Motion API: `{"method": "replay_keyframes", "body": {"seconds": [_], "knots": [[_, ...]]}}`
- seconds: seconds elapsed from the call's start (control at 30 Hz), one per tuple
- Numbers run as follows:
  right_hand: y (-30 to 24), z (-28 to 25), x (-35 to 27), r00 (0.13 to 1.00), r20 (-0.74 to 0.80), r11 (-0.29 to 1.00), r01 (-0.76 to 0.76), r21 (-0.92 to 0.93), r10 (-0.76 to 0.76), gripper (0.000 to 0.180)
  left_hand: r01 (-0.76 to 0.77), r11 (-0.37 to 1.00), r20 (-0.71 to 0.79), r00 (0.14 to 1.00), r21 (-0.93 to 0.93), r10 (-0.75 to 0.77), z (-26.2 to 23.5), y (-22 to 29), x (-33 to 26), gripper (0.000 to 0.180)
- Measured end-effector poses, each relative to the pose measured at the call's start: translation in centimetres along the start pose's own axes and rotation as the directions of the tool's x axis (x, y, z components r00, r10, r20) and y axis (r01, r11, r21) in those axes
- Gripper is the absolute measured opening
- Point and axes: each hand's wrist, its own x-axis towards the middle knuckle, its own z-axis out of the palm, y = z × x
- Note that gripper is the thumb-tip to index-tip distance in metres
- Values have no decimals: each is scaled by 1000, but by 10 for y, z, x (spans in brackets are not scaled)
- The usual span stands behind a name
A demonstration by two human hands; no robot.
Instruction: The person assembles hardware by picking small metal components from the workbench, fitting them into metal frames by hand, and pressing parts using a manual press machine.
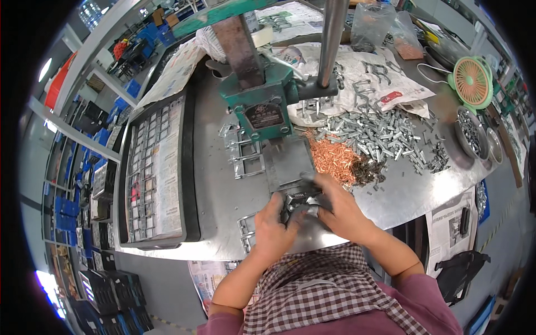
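Note:
Both my hands are close together in front of a green hand press (262,111). My left hand (273,226) grips the near-left side of a small dark metal block (300,197), thumb and fingers bent around it. My right hand (339,206) closes on the same block from the right, its fingertips on the upper edge and the thumb below. Fingers cover much of the block, so its full shape is hidden. Grey metal frames (245,159) lie left of the press base, and another metal frame (246,231) lies beside my left hand.
A black tray (191,167) with rows of metal frames on newspaper stands at left. Right of the press lie copper-coloured pins (335,159) and a heap of silver metal pieces (379,134). Farther right are a metal bowl (472,134) and a green fan (472,82).

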Motion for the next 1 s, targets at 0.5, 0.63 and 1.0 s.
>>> {"method": "replay_keyframes", "body": {"seconds": [0.5,0.63,1.0], "knots": [[27,-77,-16,993,115,948,47,-314,-11,33,233,962,101,963,142,-248,-51,-110,32,26],[54,-156,-48,931,-272,876,-330,-353,241,27,21,884,28,999,466,-38,-58,-106,30,26],[85,-166,-63,971,-26,573,-160,-804,236,13,-36,877,194,979,479,-66,-66,-93,69,26]]}}
